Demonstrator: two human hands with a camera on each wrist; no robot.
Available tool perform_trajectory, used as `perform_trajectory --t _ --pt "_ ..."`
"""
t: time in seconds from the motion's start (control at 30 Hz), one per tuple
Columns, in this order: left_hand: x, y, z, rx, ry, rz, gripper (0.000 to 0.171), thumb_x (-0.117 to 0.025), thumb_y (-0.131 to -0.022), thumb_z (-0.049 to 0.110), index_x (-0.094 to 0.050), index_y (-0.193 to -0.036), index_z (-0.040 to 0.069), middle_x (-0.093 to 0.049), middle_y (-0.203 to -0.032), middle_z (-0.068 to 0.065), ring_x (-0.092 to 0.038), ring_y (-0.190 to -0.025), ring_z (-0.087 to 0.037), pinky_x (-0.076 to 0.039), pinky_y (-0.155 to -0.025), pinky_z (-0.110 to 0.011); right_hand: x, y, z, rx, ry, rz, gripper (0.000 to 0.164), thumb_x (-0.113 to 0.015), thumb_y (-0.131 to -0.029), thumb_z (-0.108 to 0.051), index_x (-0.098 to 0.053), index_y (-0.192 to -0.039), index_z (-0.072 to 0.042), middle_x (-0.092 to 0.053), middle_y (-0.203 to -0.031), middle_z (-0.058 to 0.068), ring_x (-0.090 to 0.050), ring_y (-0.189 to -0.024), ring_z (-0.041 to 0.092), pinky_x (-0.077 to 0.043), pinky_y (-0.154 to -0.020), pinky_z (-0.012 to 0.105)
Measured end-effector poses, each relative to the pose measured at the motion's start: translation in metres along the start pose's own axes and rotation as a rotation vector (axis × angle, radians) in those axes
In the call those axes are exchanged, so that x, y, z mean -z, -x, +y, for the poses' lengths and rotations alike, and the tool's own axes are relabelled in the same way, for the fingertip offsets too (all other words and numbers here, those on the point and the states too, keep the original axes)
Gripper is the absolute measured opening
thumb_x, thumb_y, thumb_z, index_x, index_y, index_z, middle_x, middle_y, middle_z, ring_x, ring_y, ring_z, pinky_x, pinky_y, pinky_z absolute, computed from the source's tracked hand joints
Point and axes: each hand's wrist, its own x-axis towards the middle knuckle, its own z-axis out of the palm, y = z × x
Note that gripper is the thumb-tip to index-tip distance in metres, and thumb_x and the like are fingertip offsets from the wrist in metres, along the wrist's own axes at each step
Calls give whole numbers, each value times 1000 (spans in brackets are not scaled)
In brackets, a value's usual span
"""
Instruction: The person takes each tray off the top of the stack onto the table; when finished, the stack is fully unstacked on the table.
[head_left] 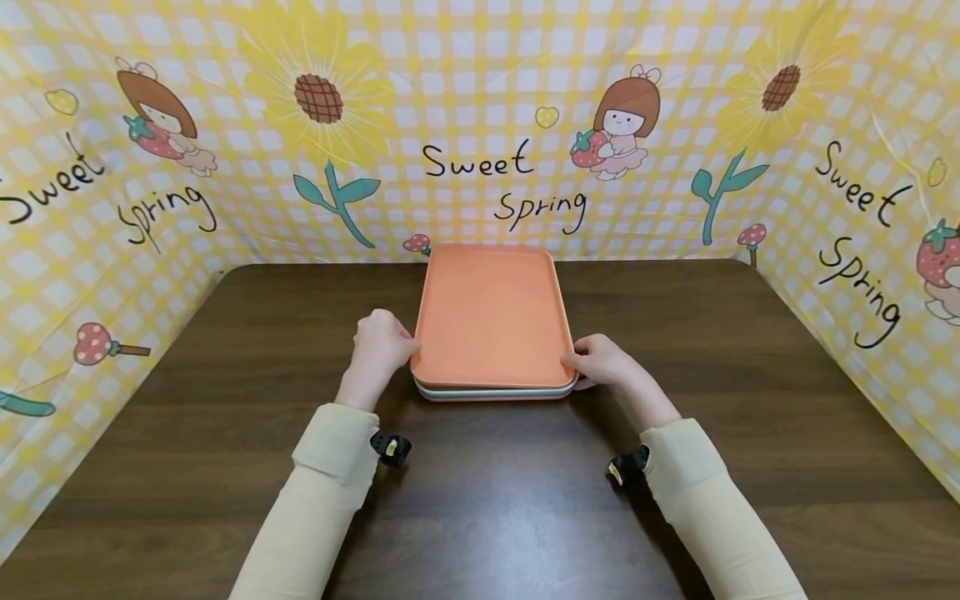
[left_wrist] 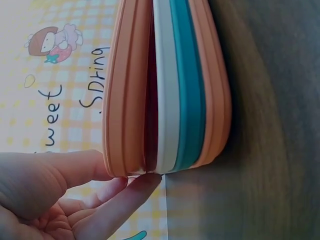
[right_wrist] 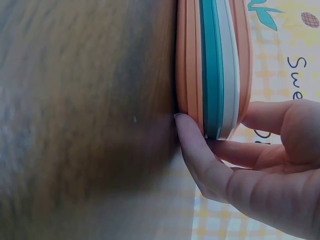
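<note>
- Top tray (head_left: 491, 317): orange, atop the stack (head_left: 495, 392), a gap between it and the white tray (left_wrist: 168, 100) below.
- Left grip (head_left: 381, 343): pinching the top tray's left edge near its front.
- Right grip (head_left: 600, 362): grasping the stack at the top tray's right edge.
- Teal tray (left_wrist: 192, 100), bottom tray (left_wrist: 218, 100): farther below the top tray.
- Worktop (head_left: 495, 500): under the stack.
- Cloth (head_left: 465, 100): behind the top tray.

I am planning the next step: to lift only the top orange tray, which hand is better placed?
Probably the left hand: its fingertips are by the gap between the top orange tray and the white tray. The right hand spans the whole tray stack.
</note>
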Motion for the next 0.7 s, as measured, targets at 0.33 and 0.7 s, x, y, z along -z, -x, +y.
perform_trajectory --t 0.33,0.7 --pt "7 -2 -5 4 51 -42 20 -64 -76 17 -75 -72 1 -71 -65 -8 -67 -73 -27 -52 -68 -38 0 0 3 -15 -65 21 27 -46 -93 -9 -57 -99 15 -55 -70 3 -57 -61 7 -58 -66 32" --pt "7 -6 -20 96 297 -159 29 -59 -81 14 -72 -98 -4 -73 -86 -16 -68 -56 -10 -56 -79 -36 1 2 4 -34 -153 0 35 -37 -99 -13 -54 -107 16 -64 -79 7 -62 -68 9 -58 -70 37"
